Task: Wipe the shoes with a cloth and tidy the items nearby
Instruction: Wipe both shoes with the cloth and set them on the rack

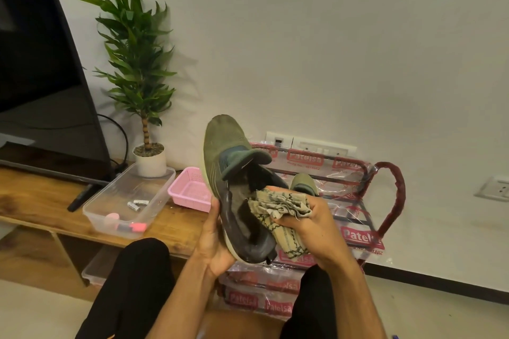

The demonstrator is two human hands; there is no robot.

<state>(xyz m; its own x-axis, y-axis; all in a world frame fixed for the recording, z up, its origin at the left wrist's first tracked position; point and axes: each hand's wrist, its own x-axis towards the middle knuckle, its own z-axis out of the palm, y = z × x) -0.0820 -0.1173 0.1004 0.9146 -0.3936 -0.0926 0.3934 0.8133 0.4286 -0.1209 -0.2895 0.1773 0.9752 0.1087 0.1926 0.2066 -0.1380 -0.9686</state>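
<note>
Shoe [220, 162] held up before the rack [391, 181], left hand [213, 242] fingers curled round its heel, right hand [308, 217] bunching the cloth [281, 209] at its collar — we judge it light, soft-sided, best gripped by the stiffer sole.

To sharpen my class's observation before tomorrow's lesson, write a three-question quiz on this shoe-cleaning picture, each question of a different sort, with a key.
1. True or false: the right hand grips the cloth while the left hand holds the green shoe.
2. Where do the batteries lie? A: pink basket. B: clear tub. C: floor.
3. Fill in: the second shoe rests on the red ____.

Key: 1 true; 2 B; 3 rack.
</note>
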